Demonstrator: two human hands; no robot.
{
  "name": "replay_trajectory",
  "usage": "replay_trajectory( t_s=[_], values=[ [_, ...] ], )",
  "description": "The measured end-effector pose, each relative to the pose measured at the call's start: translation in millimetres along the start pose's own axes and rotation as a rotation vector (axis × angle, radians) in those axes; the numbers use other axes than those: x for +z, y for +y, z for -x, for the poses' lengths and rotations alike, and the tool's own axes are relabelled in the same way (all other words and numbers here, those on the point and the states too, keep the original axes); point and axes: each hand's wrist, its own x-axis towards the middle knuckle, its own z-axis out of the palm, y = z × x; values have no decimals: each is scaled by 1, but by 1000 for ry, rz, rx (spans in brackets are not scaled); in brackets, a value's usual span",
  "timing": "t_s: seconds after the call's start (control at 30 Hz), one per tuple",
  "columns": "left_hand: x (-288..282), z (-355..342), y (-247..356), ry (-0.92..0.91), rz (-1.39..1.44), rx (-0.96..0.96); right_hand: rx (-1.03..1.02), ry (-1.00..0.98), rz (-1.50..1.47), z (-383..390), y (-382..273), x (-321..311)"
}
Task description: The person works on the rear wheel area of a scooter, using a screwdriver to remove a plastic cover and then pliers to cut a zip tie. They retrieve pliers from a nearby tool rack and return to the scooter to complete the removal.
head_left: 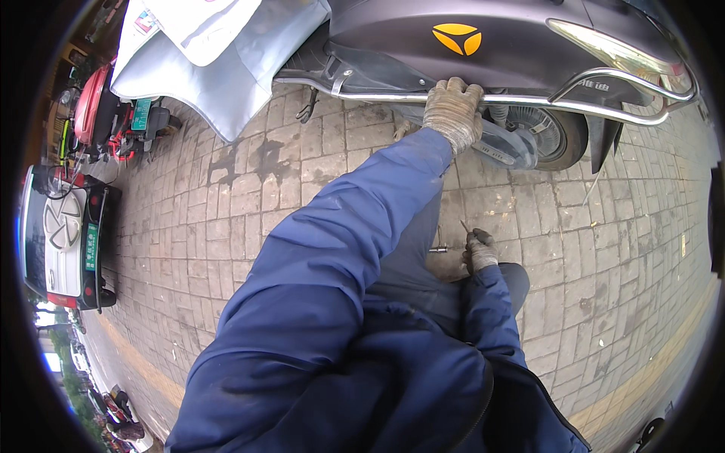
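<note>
My left hand, in a dirty work glove, is closed over the chrome side rail of a dark electric scooter. Below the rail are the scooter's rear wheel and a grey swingarm cover. Lower down, beside my knee, my gloved right hand is closed around a thin, dark, rod-like tool whose tip sticks out; its exact kind is too small to tell. A short shiny metal piece shows just left of that hand, partly beside my trouser leg.
A silvery-grey cover hangs off the scooter's front. Grey paving bricks with dark stains lie underneath. On the left stand a red scooter and a white car. A kickstand-like dark part hangs below the rail.
</note>
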Motion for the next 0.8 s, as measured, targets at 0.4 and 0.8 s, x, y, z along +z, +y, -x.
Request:
replay_trajectory(
  t_s=[0.4, 0.8],
  values=[
    [-8, -3, 0, -48, -3, 18, -115, 140, -17, 7, -1, -16],
    [4, -7, -3, 29, -50, 71, -98, 192, 36, 11, 2, -23]
  ],
)
